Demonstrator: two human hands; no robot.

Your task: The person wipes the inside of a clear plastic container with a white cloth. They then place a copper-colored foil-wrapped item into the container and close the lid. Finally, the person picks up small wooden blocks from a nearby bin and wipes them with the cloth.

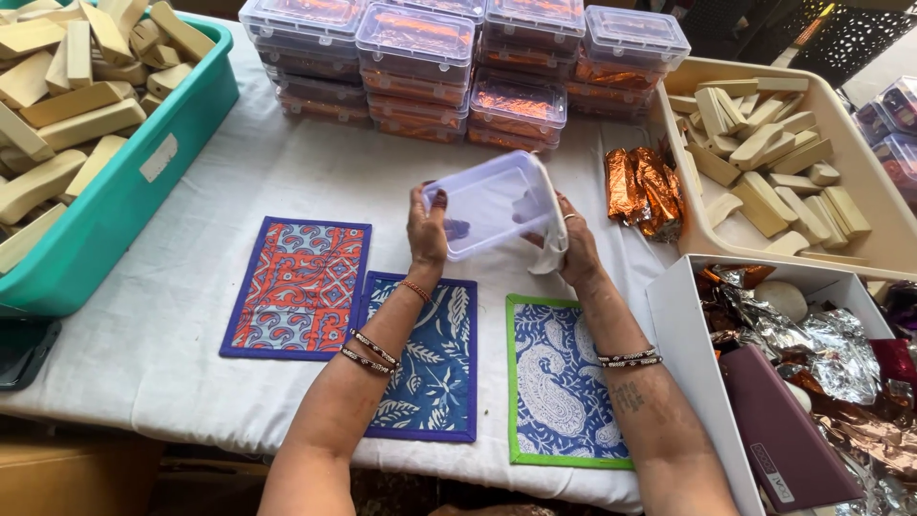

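While the left hand [427,232] grips a clear plastic box [490,203] tilted above the desk [315,172], the right hand [573,250] presses a white cloth [552,250] against its rim, apparently wiping it.

Clear plastic box [492,203] between both hands

Bare forearms, no sleeves. Left wrist [373,351] wears beaded bangles and an orange thread; right wrist [629,358] wears two beaded bangles; a finger ring [569,217].
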